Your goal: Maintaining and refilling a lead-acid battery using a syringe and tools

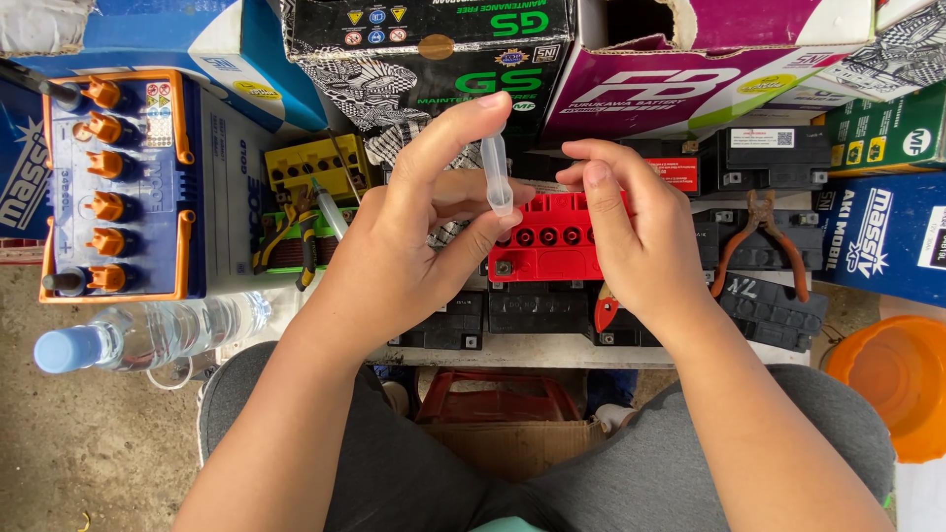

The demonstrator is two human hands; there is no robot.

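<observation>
Left hand [414, 227] pinching clear tube [497, 172], red battery [547, 236]

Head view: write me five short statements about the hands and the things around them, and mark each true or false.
1. The left hand pinches a small clear tube between thumb and forefinger. True.
2. The right hand rests on a red-topped battery. True.
3. The blue-capped water bottle stands upright. False: it lies on its side.
4. The big battery with orange caps sits right of the hands. False: it is on the left.
5. Orange-handled pliers lie on the black batteries at right. True.
</observation>
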